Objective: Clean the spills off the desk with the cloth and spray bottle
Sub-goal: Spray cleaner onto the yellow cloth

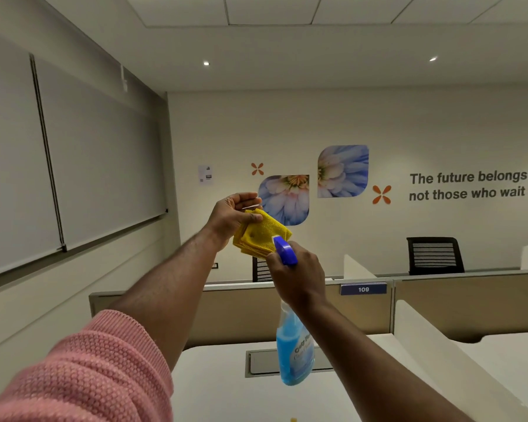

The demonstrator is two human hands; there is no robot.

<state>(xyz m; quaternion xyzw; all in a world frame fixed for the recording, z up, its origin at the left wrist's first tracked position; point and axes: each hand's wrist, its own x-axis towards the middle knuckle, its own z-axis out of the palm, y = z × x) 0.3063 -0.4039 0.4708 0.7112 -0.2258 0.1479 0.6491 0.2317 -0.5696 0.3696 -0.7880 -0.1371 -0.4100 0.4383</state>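
Left hand (232, 217): raised well above the bench (226, 400), thumb and fingers (250, 197) pinching a folded yellow cloth (258, 233) at its upper edge. Pink knitted sleeve (83, 370) on the left arm, pushed up the forearm.
Right hand (297, 275): fingers clenched around the neck of a spray bottle (294, 351), held upright in the air. Blue trigger head (284, 249) just beside the cloth, nozzle towards it. Bottle body translucent, blue liquid inside.
Bench: white, grey cable tray (262, 362) set in its surface, below both hands.
Partition: label reading 109 (363, 289).
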